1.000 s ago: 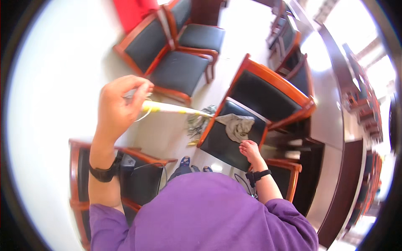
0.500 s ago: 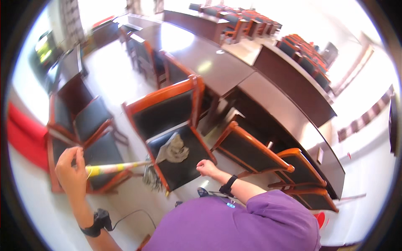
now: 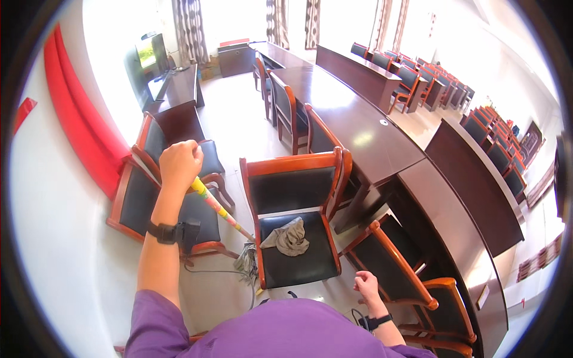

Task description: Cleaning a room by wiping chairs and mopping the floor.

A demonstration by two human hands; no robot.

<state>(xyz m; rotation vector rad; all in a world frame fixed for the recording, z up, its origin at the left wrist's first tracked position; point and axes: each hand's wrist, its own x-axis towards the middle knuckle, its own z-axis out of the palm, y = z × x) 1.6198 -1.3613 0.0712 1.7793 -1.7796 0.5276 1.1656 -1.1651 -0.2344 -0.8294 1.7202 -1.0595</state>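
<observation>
Clock directions taken from the middle of the view.

Long red cloth drape at 9 to 10 o'clock, hanging by the white wall. Inward, two wooden chairs with black padded seats at 8 to 9. Left hand at 9, a fist clamped around the upper end of a slim yellow, pink-patterned mop handle; black strap at the wrist. Handle slants down toward 7, where the grey stringy mop head lies low, just beside the reddish-brown wooden chair with black padding. On that seat, at 6: crumpled grey cloth, neither hand touching it.

Long dark-brown glossy table passes 1 to 2. Right hand at 5, fingers loosely curled; cannot tell whether fingertips meet. Nearest it, at 4, another black-padded wooden chair, tilted in view.
</observation>
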